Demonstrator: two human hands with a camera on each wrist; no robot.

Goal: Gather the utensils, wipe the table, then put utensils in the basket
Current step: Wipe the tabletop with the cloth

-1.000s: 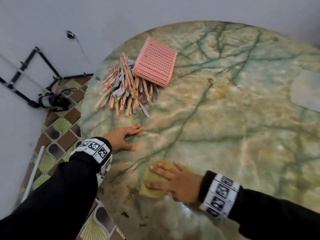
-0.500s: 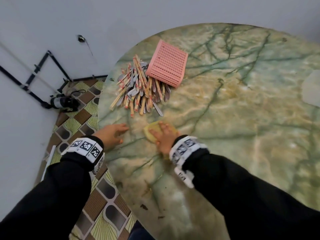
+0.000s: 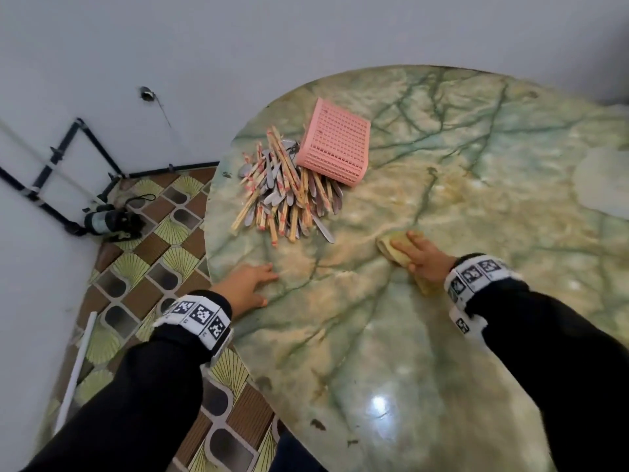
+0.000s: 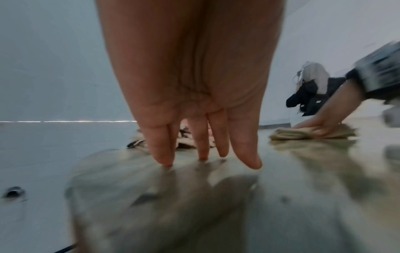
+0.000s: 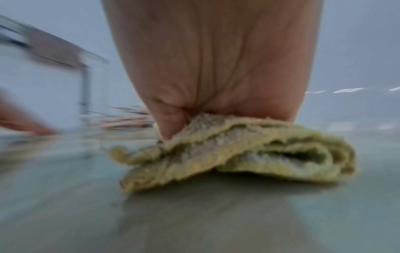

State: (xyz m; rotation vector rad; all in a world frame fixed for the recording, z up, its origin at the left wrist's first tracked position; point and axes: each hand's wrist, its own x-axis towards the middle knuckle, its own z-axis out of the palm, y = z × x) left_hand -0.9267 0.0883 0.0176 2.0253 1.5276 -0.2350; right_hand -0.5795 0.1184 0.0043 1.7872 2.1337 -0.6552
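Utensils (image 3: 286,192) are lying heaped beyond your left fingers (image 3: 269,270), touching the tipped basket (image 3: 335,146). Your right fingers (image 3: 413,248), flat on the cloth (image 3: 391,248), are sweeping rightward from half a second ago; left fingers are staying spread on the surface (image 3: 442,335). Wiping is progressing.

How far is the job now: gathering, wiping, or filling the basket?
Gathering looks done: the utensils lie in one heap beside the pink basket, which lies on its side. Wiping is in hand: the right hand presses a folded cloth flat on the table, while the left hand rests open on it. Left: putting the utensils in the basket.
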